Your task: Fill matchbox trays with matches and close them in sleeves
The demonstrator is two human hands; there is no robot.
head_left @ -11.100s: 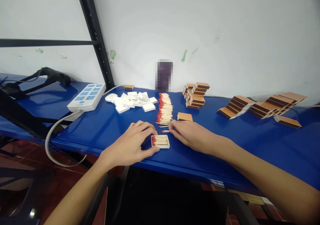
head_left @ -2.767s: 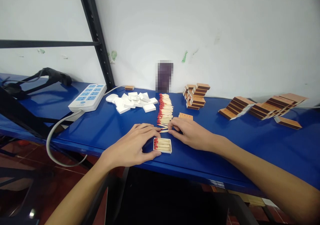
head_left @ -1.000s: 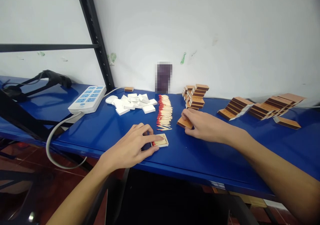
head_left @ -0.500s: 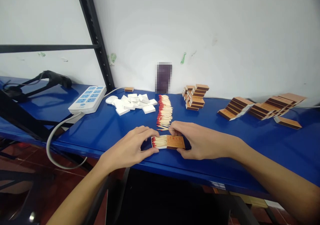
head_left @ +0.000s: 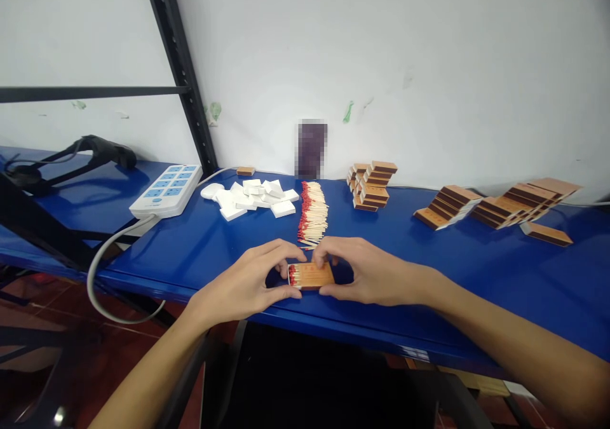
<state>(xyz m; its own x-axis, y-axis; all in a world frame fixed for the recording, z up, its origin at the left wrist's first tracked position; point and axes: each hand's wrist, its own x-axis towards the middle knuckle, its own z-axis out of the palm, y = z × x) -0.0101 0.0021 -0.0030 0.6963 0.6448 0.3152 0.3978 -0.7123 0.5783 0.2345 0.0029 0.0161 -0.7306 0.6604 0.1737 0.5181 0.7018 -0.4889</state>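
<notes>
A matchbox [head_left: 312, 277] lies near the front edge of the blue table, its wooden-coloured sleeve covering most of the tray. Red match heads show at the tray's left end. My left hand [head_left: 252, 279] grips that end between thumb and fingers. My right hand [head_left: 366, 270] holds the sleeve, its fingers at the far side and thumb at the near side. Just beyond the box lies a long row of loose matches [head_left: 315, 216], red heads to the left.
White trays [head_left: 257, 195] lie heaped at the back left, beside a power strip [head_left: 169, 190]. Stacked matchboxes [head_left: 374, 186] stand behind my right hand. More box stacks [head_left: 448, 206] and a single matchbox [head_left: 546, 233] lie to the right. A black metal post [head_left: 183, 67] rises at the left.
My right hand has moved left with the sleeve, which now covers most of the matches in the tray. The left hand has stayed nearly in place.
</notes>
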